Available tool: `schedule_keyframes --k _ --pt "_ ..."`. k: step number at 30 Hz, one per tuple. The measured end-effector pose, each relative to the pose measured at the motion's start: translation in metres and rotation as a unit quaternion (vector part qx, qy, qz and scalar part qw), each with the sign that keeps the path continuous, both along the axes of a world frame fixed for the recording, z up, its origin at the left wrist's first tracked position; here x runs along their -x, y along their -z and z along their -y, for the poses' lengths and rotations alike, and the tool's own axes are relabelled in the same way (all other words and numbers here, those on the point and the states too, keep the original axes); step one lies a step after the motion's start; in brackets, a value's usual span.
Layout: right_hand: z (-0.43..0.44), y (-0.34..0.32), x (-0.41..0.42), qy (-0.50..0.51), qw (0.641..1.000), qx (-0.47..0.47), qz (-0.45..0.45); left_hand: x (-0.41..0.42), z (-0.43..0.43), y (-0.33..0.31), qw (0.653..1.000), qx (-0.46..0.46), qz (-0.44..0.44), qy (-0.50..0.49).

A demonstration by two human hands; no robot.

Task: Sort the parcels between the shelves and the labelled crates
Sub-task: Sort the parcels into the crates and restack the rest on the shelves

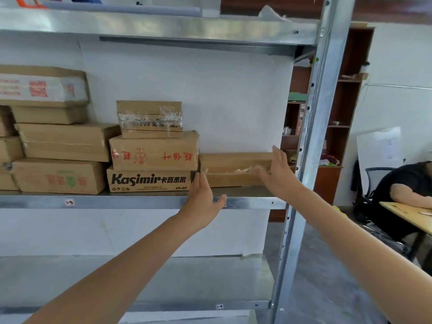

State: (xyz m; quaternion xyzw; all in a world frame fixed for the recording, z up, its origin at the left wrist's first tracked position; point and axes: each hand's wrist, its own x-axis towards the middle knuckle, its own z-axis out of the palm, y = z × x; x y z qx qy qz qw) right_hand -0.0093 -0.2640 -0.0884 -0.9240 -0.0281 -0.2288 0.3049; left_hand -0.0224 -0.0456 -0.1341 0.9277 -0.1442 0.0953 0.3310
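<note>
A flat brown cardboard parcel (pixel 233 168) lies on the middle metal shelf (pixel 131 202), at its right end beside the upright. My left hand (pixel 203 195) is at the parcel's left front corner, fingers straight and apart, thumb over the shelf edge. My right hand (pixel 278 169) is flat against the parcel's right end, fingers spread. Neither hand grips it. To the left stands a stack: a Kasimir box (pixel 149 181), a box with red characters (pixel 154 152) on it, and a small taped box (pixel 149 118) on top.
More cardboard boxes (pixel 58 141) are piled at the shelf's left. A lower shelf (pixel 163 281) lies below. The steel upright (pixel 313 127) stands just right of my right hand. A person in black sits at a wooden table (pixel 411 216) on the right.
</note>
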Motion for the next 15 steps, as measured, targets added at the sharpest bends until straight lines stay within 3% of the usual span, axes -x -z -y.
schedule_keyframes --k 8,15 --pt "0.004 0.001 -0.044 0.106 0.977 -0.148 -0.108 -0.024 0.009 -0.005 0.991 0.127 -0.020 -0.038" --pt "0.014 -0.010 -0.046 0.085 0.928 -0.318 -0.175 -0.030 0.005 -0.001 0.970 0.236 -0.025 -0.046"
